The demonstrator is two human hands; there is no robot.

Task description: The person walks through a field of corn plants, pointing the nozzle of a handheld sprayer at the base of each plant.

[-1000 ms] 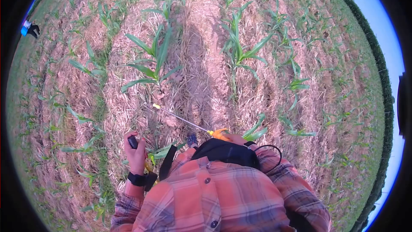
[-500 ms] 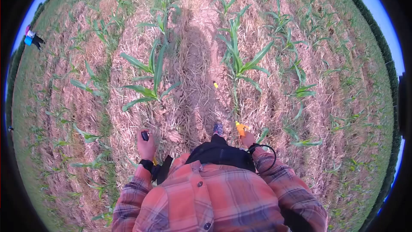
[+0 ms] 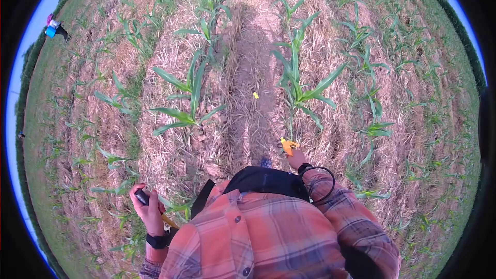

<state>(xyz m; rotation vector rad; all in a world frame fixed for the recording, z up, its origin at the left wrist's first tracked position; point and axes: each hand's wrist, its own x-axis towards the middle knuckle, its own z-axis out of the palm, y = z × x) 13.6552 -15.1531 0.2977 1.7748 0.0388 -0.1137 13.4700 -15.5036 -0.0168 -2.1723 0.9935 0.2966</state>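
My right hand (image 3: 296, 159) is closed around a yellow-orange spray gun handle (image 3: 288, 145), just in front of my waist. A black hose (image 3: 330, 188) loops beside that wrist. A small yellow nozzle-like piece (image 3: 256, 95) shows farther ahead over the furrow; whether a wand joins it to the handle is hard to make out. At the lower left, my left hand (image 3: 150, 214) is wrapped round a black handle grip (image 3: 141, 196). A yellow bar (image 3: 169, 221) shows beside this hand, partly hidden by the wrist.
Young corn plants stand in rows on both sides, a large one (image 3: 194, 93) ahead left and another (image 3: 299, 85) ahead right. Dry straw (image 3: 248, 129) covers the soil between them. A distant person (image 3: 57, 27) with a blue container is at the upper left.
My left hand has moved down and to the left with the black grip. The spray gun has shifted slightly up and left, and the yellow piece ahead has moved slightly left.
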